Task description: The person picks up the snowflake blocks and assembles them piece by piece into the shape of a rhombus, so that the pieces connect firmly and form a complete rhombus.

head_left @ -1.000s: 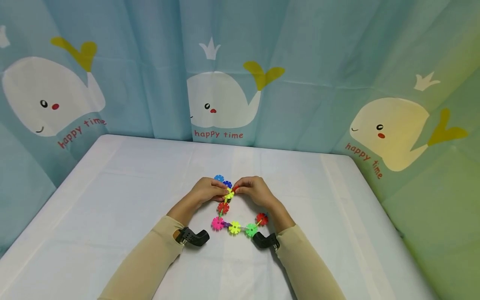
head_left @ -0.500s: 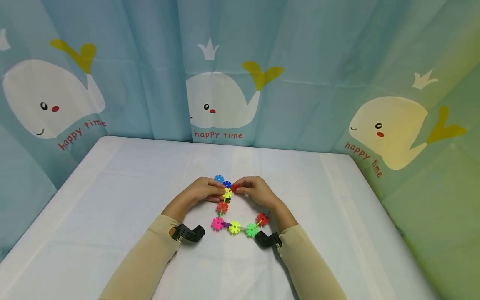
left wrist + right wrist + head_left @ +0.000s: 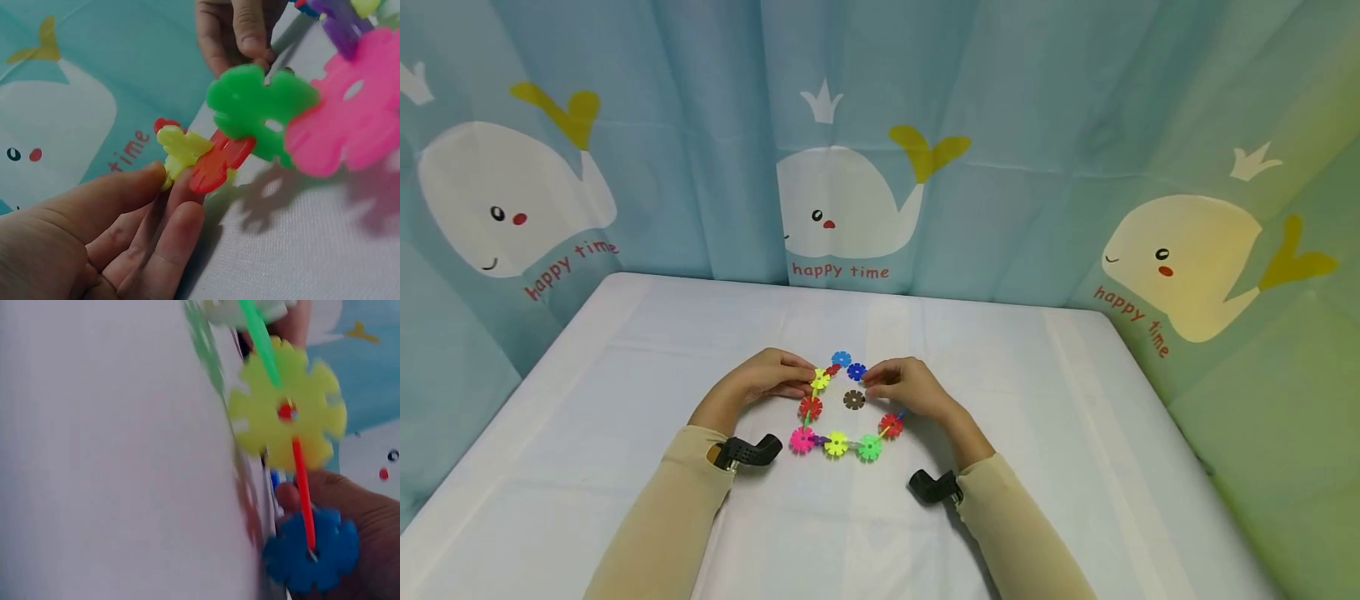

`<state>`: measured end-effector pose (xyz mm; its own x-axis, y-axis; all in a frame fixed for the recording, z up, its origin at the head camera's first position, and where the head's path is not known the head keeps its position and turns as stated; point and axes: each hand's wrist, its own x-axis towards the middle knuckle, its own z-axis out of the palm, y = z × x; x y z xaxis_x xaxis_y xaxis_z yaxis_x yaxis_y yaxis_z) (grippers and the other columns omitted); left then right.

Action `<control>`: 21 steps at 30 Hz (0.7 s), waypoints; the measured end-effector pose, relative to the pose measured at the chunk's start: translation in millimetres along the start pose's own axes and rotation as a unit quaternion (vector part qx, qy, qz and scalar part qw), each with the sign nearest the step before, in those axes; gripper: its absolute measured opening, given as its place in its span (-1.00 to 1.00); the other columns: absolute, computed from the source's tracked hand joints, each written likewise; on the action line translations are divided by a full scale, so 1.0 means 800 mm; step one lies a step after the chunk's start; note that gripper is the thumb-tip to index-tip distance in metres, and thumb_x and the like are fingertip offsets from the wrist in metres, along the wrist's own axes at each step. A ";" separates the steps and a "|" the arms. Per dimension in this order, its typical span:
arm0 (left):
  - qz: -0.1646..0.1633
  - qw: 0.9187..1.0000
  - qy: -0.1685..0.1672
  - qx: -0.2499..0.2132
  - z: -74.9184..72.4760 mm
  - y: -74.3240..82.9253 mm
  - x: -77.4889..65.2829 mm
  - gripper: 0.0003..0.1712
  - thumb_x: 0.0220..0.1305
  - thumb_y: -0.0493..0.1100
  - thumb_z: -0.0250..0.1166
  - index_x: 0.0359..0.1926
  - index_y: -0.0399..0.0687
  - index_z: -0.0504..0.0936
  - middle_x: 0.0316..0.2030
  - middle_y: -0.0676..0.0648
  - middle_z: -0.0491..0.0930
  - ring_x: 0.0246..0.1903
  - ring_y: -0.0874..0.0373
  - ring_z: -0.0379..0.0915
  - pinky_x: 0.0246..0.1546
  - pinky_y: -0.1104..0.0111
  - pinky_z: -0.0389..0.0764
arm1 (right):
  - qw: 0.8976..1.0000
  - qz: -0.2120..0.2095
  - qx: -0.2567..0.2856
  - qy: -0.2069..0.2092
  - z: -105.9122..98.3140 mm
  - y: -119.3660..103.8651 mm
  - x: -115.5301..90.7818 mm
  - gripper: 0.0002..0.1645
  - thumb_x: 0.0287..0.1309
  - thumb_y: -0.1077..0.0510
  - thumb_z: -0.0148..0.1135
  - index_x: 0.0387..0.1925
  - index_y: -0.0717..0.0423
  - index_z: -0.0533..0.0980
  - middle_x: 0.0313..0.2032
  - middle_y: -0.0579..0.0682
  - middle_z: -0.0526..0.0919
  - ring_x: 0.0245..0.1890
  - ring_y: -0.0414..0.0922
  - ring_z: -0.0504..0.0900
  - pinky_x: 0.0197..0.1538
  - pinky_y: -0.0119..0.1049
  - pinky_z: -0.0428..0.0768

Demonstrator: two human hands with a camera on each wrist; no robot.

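A chain of linked plastic snowflake discs curves over the table, with a pink disc [image 3: 802,440], a green disc [image 3: 870,447] and a red disc [image 3: 891,425] among its links. My left hand [image 3: 772,374] pinches a yellow disc [image 3: 178,153] near one end of it, between thumb and fingers. A small red disc [image 3: 832,369] is joined beyond that yellow one. My right hand [image 3: 908,387] has its fingertips beside a loose dark blue disc [image 3: 857,372], thumb and fingers slightly apart. Whether they touch it cannot be told.
A light blue disc [image 3: 841,359] lies behind the dark blue one. A brown disc [image 3: 853,400] lies inside the chain's curve. The white table [image 3: 1037,400] ends at a whale-print curtain [image 3: 1015,167].
My left hand has drawn the chain leftward, the small red disc with it. My right hand has let go of that red disc and stays near the dark blue one. The brown disc shows now.
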<state>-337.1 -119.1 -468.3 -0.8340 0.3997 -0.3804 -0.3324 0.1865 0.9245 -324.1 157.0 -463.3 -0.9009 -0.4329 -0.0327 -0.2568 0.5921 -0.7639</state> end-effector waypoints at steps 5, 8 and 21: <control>0.002 1.000 -0.007 0.004 0.001 -0.001 0.001 -0.56 0.38 -0.28 0.22 0.18 -0.49 0.48 -0.37 -0.03 0.69 -0.40 0.27 0.66 -0.29 0.46 0.70 | 0.999 0.018 -0.045 0.010 0.010 -0.014 -0.002 -0.74 0.02 0.09 0.52 -0.19 0.00 0.73 -0.31 -0.13 0.72 -0.33 -0.23 0.57 -0.21 -0.37 0.55; -0.003 1.000 -0.004 0.008 0.003 0.000 0.000 -0.57 0.36 -0.28 0.25 0.17 -0.47 0.50 -0.37 -0.05 0.70 -0.42 0.27 0.65 -0.31 0.46 0.69 | 0.997 0.026 -0.066 0.018 0.016 -0.020 -0.003 -0.71 -0.04 0.08 0.56 -0.21 -0.01 0.74 -0.29 -0.14 0.70 -0.31 -0.25 0.57 -0.18 -0.35 0.56; -0.005 1.000 -0.002 0.004 0.003 0.002 -0.002 -0.58 0.34 -0.27 0.27 0.14 -0.44 0.54 -0.38 -0.05 0.70 -0.44 0.27 0.65 -0.32 0.48 0.69 | 0.996 0.020 -0.083 0.011 0.025 -0.029 -0.002 -0.74 -0.05 0.07 0.56 -0.28 0.00 0.70 -0.33 -0.14 0.59 -0.32 -0.20 0.50 -0.20 -0.33 0.51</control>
<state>-335.0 -117.4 -466.0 -0.8286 0.4023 -0.3894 -0.3369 0.1972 0.9206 -309.5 130.6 -458.0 -0.9187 -0.3923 -0.0449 -0.2732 0.7138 -0.6449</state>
